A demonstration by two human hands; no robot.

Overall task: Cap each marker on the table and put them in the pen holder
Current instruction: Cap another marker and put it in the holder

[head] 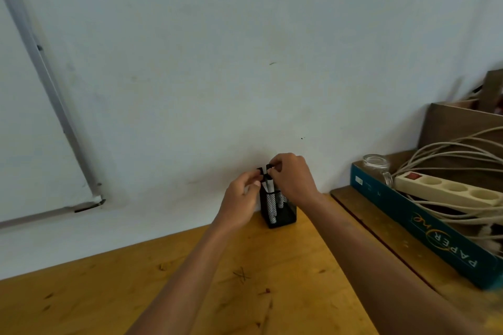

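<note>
Black mesh pen holder (283,212) | my left hand (239,204) and right hand (292,178) pinch capped markers (268,179) | tips hidden.

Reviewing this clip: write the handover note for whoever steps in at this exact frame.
Left hand: fingers at the black-capped marker tops above the pen holder; grip unclear.
Right hand: pinching a black cap at the marker tops.
Things: white markers stand upright in the mesh holder by the wall on the wooden table.
Done: no loose markers or caps visible on the table.
Left: check the caps are seated, then let go.
</note>
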